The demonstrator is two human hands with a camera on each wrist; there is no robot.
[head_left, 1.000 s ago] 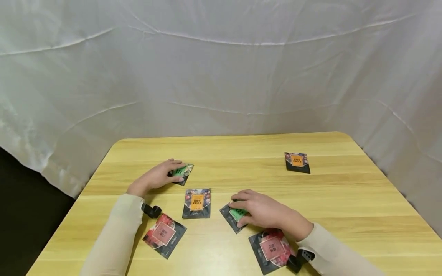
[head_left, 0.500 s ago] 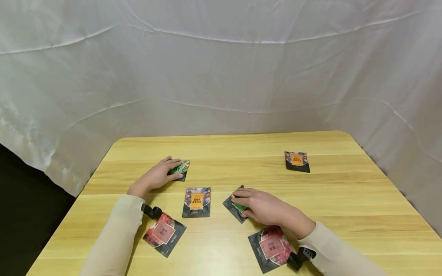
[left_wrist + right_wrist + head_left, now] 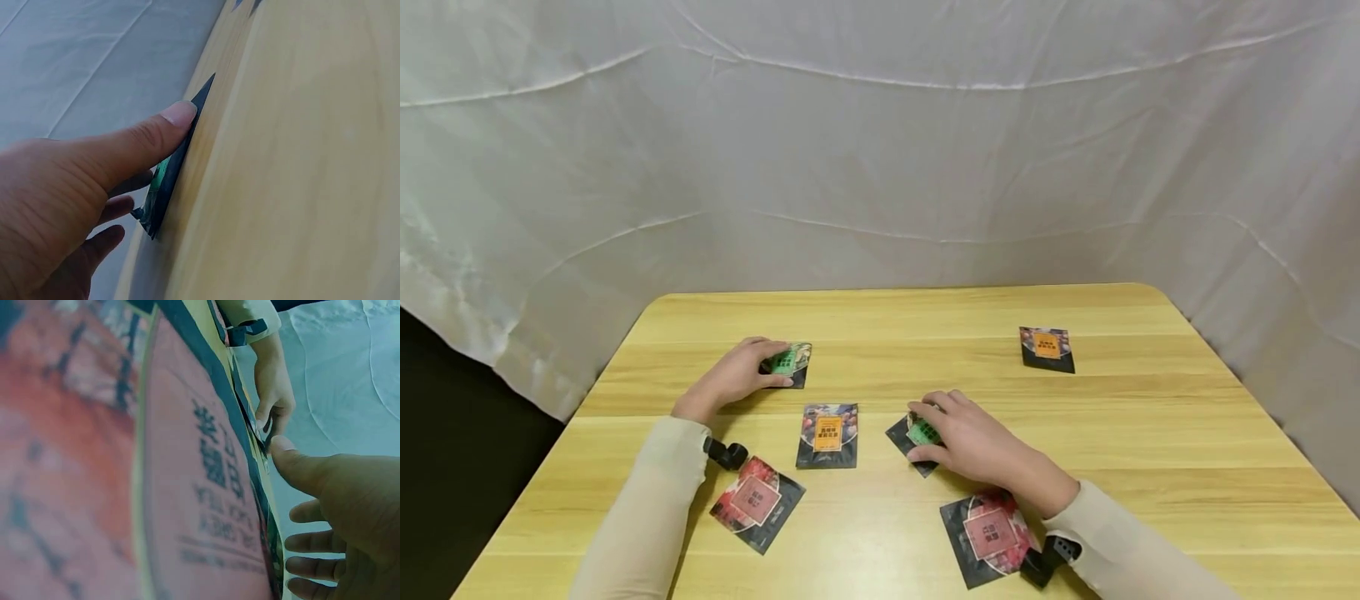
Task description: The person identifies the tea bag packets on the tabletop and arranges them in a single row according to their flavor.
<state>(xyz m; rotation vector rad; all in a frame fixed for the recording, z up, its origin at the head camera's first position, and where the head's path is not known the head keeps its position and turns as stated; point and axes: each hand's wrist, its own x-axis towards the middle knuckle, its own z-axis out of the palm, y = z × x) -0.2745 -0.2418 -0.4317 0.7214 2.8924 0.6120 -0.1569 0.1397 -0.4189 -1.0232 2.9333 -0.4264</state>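
Note:
My left hand (image 3: 737, 375) lies over a black tea sachet with a green label (image 3: 797, 367) at the far left. In the left wrist view its thumb (image 3: 178, 115) rests on that sachet, with the other fingers spread behind. Toward the middle, my right hand (image 3: 973, 442) is over a second green-label sachet (image 3: 923, 431), which is set diagonally and partly covered. Its thumb and fingers are spread at the sachet's edges; the right wrist view shows them apart. Beneath the right wrist lies a pink-label sachet (image 3: 990, 535), large in the right wrist view.
An orange-label sachet (image 3: 827, 435) lies between the hands, and another one (image 3: 1047, 348) at the back right. A pink-label sachet (image 3: 757, 504) sits by the left forearm. Behind the wooden table (image 3: 1150, 433) hangs a pale curtain (image 3: 880, 167).
The left green-label sachet has turned counterclockwise and lies squarer. The right one has slid a little away from the body, and the right thumb and fingers have spread wider over it.

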